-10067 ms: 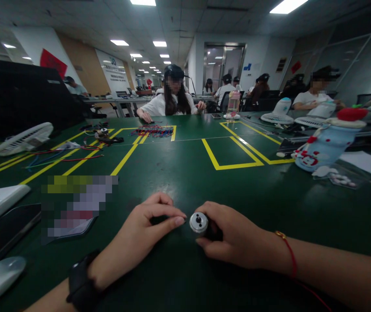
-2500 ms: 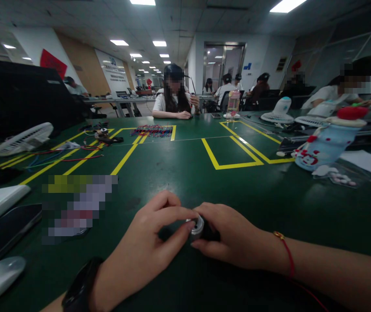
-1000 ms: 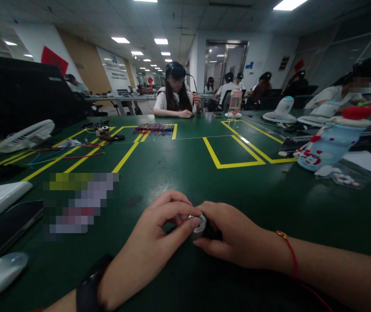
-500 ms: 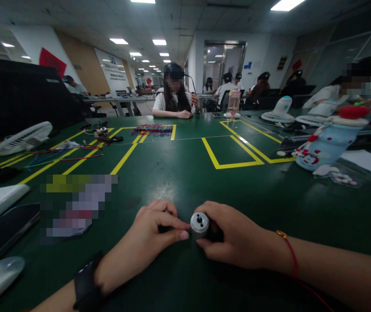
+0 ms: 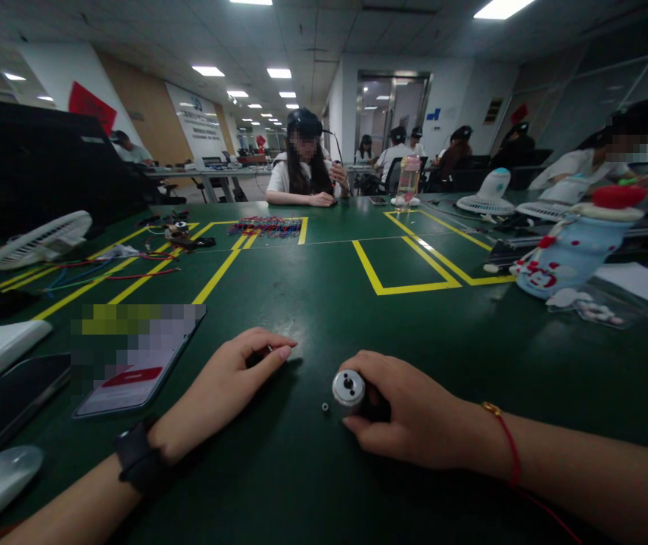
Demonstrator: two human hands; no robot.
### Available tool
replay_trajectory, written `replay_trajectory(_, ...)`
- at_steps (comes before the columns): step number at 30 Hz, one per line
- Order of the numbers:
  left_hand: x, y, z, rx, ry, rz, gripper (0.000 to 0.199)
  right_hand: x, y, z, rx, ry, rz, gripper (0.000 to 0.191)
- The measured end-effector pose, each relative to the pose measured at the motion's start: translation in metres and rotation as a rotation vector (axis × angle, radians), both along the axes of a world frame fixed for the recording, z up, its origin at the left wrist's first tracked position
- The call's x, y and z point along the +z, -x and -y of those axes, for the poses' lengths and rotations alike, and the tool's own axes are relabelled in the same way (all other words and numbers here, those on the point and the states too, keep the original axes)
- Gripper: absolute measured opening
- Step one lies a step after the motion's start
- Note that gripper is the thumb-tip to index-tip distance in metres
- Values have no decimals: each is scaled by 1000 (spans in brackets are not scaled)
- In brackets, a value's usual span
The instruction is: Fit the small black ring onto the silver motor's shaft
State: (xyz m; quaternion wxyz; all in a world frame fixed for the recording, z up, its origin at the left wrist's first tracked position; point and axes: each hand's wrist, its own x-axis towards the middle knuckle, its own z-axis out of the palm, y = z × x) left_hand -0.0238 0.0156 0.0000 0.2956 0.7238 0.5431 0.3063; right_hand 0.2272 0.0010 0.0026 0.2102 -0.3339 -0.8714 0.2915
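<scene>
My right hand (image 5: 409,409) is wrapped round a dark cylinder with a silver metal end (image 5: 349,387). That end faces up towards me and shows a black centre and small dark holes; the lower body is hidden by my fingers. On the table just left of the cylinder lies a tiny metal ring-shaped piece (image 5: 325,407), apart from both hands. My left hand (image 5: 238,375) hovers low over the table further left, thumb and fingertips pinched together. Whatever is between those tips is too small to name.
A phone (image 5: 142,371) lies left of my left hand, near a white mouse (image 5: 0,484). Bundled wires (image 5: 267,226) sit at the far side. A blue bottle (image 5: 577,250) stands at right beside a small plastic bag (image 5: 590,309). Across the table sits a person (image 5: 306,166).
My left hand has moved left and away from the cylinder. The tiny ring-shaped piece now shows on the table where its fingertips were. My right hand has stayed in place.
</scene>
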Motion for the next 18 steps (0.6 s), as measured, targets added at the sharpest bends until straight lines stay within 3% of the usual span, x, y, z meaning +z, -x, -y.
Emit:
replay_trajectory(11, -4, 0, -3, -78, -2, -21, 20, 0, 0, 1, -4, -3, 7, 29)
replay_trajectory(18, -3, 1, 2, -201, -33, -190, 17, 0, 0, 0, -4, -3, 20, 29)
